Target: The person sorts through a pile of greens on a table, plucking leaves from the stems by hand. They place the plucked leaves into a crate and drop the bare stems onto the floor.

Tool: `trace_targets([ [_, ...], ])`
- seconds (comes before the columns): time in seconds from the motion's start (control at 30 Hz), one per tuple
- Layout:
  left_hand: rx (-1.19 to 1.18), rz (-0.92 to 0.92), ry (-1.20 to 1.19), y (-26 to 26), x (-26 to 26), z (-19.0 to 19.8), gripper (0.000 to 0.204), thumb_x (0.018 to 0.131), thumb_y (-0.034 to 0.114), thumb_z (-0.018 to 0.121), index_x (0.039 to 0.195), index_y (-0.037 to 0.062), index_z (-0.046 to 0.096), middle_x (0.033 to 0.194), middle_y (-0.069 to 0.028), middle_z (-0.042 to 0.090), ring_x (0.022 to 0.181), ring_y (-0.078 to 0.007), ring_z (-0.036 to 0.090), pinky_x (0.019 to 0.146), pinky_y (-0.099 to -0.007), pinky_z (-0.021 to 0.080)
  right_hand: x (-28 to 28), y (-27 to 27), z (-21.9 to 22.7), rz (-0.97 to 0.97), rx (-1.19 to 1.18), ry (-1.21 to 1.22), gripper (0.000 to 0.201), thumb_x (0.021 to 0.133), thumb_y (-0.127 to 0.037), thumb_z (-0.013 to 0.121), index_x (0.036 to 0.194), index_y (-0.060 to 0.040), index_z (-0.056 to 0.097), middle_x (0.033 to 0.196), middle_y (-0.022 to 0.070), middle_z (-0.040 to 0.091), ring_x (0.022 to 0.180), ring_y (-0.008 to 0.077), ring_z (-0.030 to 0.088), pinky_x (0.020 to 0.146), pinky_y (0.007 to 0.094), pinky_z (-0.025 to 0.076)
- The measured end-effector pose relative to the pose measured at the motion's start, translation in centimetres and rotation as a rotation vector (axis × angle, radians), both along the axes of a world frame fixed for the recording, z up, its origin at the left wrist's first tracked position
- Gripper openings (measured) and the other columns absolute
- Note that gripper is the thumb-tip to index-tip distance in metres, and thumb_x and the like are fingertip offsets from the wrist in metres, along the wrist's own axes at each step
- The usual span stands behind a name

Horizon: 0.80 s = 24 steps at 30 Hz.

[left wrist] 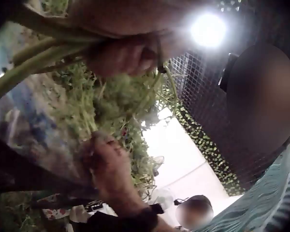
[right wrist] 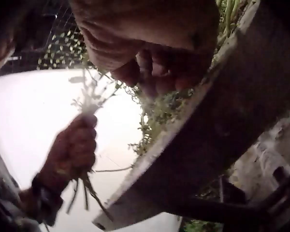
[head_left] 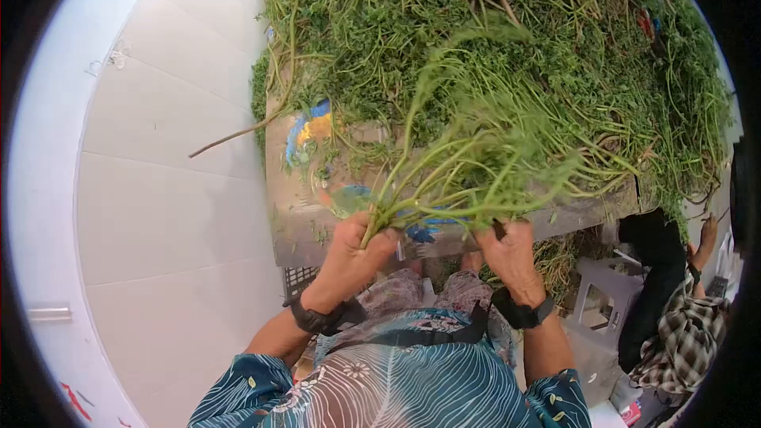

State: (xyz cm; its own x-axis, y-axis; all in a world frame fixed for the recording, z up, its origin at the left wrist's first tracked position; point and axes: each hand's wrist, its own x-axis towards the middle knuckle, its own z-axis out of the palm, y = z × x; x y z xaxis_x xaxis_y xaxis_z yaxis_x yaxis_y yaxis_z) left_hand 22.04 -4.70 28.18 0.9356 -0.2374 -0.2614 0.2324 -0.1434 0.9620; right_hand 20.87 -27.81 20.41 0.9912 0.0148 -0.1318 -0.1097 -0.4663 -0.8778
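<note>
My left hand (head_left: pixel 361 250) grips a bunch of leafy green stems (head_left: pixel 452 166) near their cut ends, above the table's near edge. The stems fan out up and right, their leafy tops blurred. In the right wrist view, the cut ends (right wrist: pixel 86 191) stick out below the left fist (right wrist: pixel 75 147). Thick stems (left wrist: pixel 34 53) cross close before the left wrist camera. Beside the bunch's lower leaves, my right hand (head_left: pixel 510 254) is at the table edge, its fingers (right wrist: pixel 159 72) curled. No stem shows plainly inside that hand.
A large heap of greens (head_left: pixel 476 0) covers most of the table (head_left: pixel 297 226). One long stem (head_left: pixel 238 139) overhangs its left side. A grey plastic stool (head_left: pixel 606 293) stands at right, near another person in a checked shirt (head_left: pixel 690 333). A dark basket (head_left: pixel 300 279) sits under the table.
</note>
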Motion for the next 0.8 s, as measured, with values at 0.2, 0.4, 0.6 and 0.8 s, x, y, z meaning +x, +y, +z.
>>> trace_targets([
  [0.2, 0.040, -0.093, 0.076, 1.0, -0.3, -4.4, 0.031, 0.091, 0.032, 0.048, 0.091, 0.0013, 0.052, 0.066, 0.0041, 0.046, 0.058, -0.0048, 0.040, 0.051, -0.0210, 0.034, -0.5, 2.6, 2.9, 0.016, 0.923, 0.407, 0.029, 0.082, -0.014, 0.060, 0.106, 0.0025, 0.056, 0.087, 0.0055, 0.062, 0.075, 0.0131, 0.058, 0.065, 0.0267, 0.047],
  [0.4, -0.022, 0.064, 0.135, 1.1, -0.6, -5.7, 0.028, 0.091, 0.035, 0.050, 0.089, 0.0071, 0.048, 0.058, 0.0042, 0.040, 0.046, -0.0045, 0.034, 0.041, -0.0201, 0.028, -1.6, 3.1, 1.5, 0.258, 0.511, 0.468, 0.023, 0.081, -0.014, 0.057, 0.099, 0.0008, 0.062, 0.086, 0.0052, 0.063, 0.078, 0.0124, 0.058, 0.069, 0.0271, 0.047],
  [0.6, 0.031, 0.137, 0.173, 0.7, -0.5, -5.0, 0.017, 0.088, 0.019, 0.052, 0.091, 0.0030, 0.051, 0.061, 0.0033, 0.045, 0.052, -0.0047, 0.038, 0.046, -0.0213, 0.033, -3.4, 3.0, 1.3, 0.399, 0.452, 0.569, 0.020, 0.083, -0.011, 0.054, 0.097, 0.0012, 0.061, 0.086, 0.0056, 0.063, 0.077, 0.0125, 0.058, 0.071, 0.0277, 0.047],
  [0.8, 0.140, 0.140, 0.160, 0.7, -0.3, -5.4, 0.021, 0.080, 0.010, 0.057, 0.099, 0.0002, 0.056, 0.072, 0.0026, 0.053, 0.064, -0.0049, 0.044, 0.057, -0.0216, 0.039, -2.9, 1.7, 4.0, 0.241, 0.311, 0.496, 0.022, 0.082, -0.014, 0.052, 0.097, 0.0005, 0.060, 0.084, 0.0119, 0.062, 0.078, 0.0195, 0.059, 0.072, 0.0309, 0.046],
])
